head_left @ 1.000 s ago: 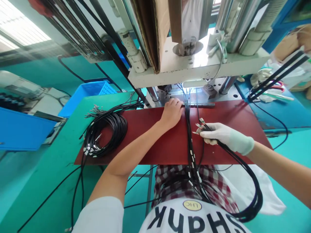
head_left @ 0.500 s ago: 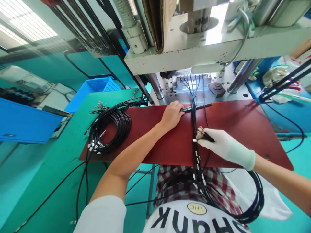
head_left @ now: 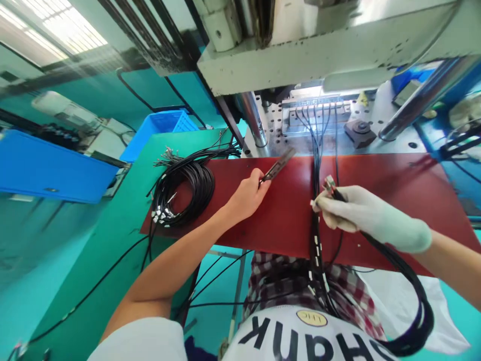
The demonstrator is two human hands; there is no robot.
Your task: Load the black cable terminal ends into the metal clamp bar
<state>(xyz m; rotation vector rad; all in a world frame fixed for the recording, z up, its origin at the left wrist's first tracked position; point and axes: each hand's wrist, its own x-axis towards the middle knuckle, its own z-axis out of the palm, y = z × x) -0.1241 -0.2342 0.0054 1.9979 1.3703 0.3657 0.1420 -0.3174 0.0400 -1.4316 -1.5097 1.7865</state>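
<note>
One black cable bundle, tips clamped in the gloved right hand, above the red board. One metal bar, tilted, gripped by the bare left hand. Hands well apart. Between them, further cables reaching a far metal fixture. Left: coiled cables, partly over the green desk.

Up to my left, bright light comes through a slatted window, with a turquoise wall below. A green desk stretches along my left, above a glossy turquoise floor.
</note>
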